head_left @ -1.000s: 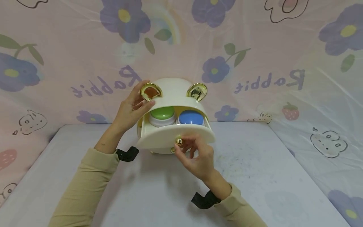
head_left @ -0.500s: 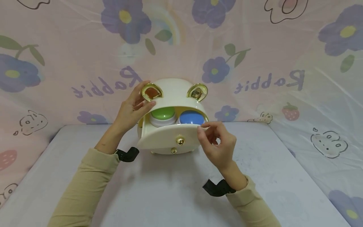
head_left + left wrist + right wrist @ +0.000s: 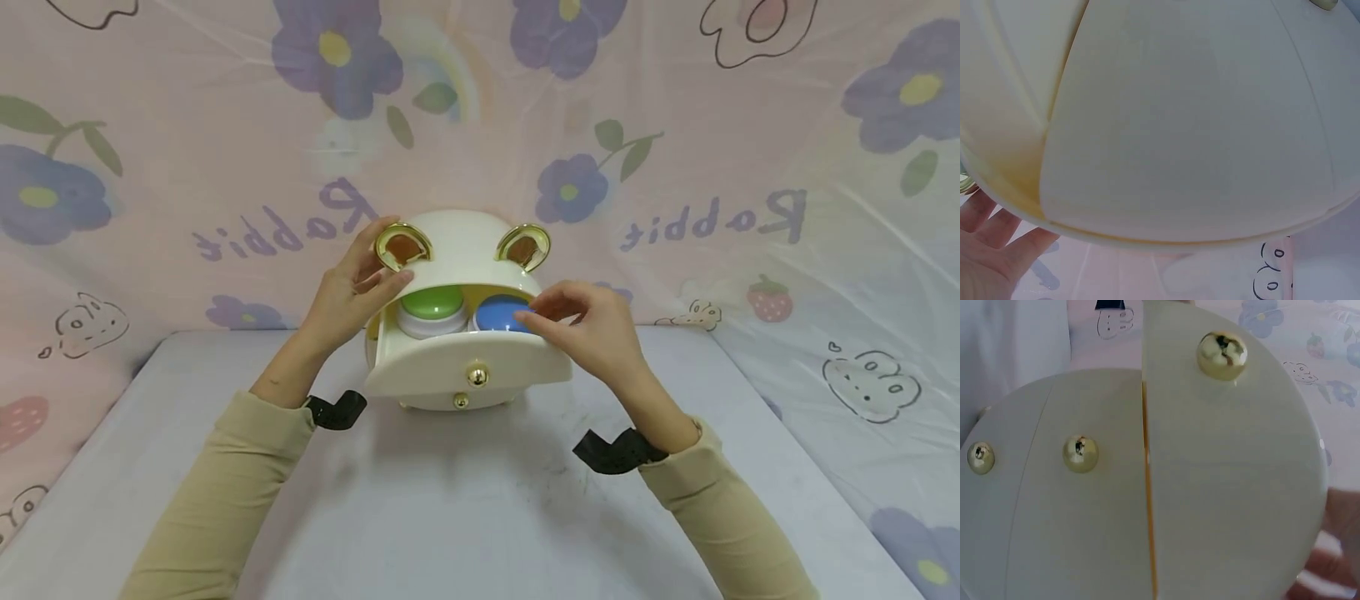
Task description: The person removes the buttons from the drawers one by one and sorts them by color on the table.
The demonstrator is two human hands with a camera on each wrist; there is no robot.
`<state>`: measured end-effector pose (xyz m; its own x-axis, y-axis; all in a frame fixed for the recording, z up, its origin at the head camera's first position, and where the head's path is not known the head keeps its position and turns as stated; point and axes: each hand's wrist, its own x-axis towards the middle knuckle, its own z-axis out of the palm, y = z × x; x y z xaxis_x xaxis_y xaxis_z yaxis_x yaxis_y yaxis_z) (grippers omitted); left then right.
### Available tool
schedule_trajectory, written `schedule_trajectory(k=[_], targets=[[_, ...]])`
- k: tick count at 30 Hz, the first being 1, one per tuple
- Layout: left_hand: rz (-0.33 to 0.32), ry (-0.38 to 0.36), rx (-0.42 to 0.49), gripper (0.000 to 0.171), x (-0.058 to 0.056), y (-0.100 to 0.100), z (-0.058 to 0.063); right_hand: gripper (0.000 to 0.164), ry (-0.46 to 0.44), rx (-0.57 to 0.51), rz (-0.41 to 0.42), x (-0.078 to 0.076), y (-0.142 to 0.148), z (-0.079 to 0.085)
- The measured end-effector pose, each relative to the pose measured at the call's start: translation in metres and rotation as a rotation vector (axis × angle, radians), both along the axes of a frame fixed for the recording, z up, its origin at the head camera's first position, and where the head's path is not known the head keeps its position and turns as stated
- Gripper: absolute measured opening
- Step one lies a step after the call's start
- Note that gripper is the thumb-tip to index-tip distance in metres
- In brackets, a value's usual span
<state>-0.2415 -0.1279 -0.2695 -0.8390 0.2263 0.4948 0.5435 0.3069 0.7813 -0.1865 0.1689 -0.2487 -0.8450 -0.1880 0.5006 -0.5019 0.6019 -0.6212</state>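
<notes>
A white rounded drawer box (image 3: 457, 242) with gold-rimmed ears stands on the table, its top drawer (image 3: 427, 367) pulled out. Inside lie a round container with a green lid (image 3: 432, 302) and another with a blue lid (image 3: 495, 312), side by side. My left hand (image 3: 348, 287) holds the box's upper left by the ear, thumb in front and fingers behind. At the drawer's right end is my right hand (image 3: 596, 329), its thumb tip over the blue lid's right edge and its fingers partly bent. Whether it touches the lid I cannot tell.
Gold knobs (image 3: 477, 375) stick out from the drawer fronts. The right wrist view shows lower drawers (image 3: 1041, 506) pushed in. White cloth covers the table (image 3: 450, 517); a flowered curtain (image 3: 480, 125) hangs close behind the box.
My right hand has let go of the top drawer's knob and moved right and up to the blue-lidded container. The left hand and the box have stayed in place.
</notes>
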Motion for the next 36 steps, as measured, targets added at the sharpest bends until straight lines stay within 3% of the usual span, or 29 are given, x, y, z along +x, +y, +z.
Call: schedule_trajectory(k=[4,9,17,22,28,36], targets=[[0.000,0.001,0.004,0.065,0.000,0.000,0.000,0.036,-0.170,0.048,-0.070,0.002,-0.002,0.006],[0.001,0.003,0.005,0.065,0.000,0.000,-0.001,0.054,-0.262,0.148,-0.048,0.003,-0.004,0.011],[-0.003,0.003,0.011,0.065,0.000,0.001,-0.001,0.055,-0.195,0.307,0.142,-0.005,0.004,0.014],[-0.003,0.002,0.014,0.065,0.000,0.001,-0.001,0.053,-0.184,0.323,0.173,-0.008,0.011,0.008],[0.009,-0.006,0.008,0.065,0.002,-0.001,-0.001,0.050,-0.110,0.288,0.170,-0.013,0.013,-0.003],[0.003,-0.014,0.006,0.064,0.002,0.000,-0.001,0.046,-0.031,0.102,0.215,-0.014,0.016,-0.018]])
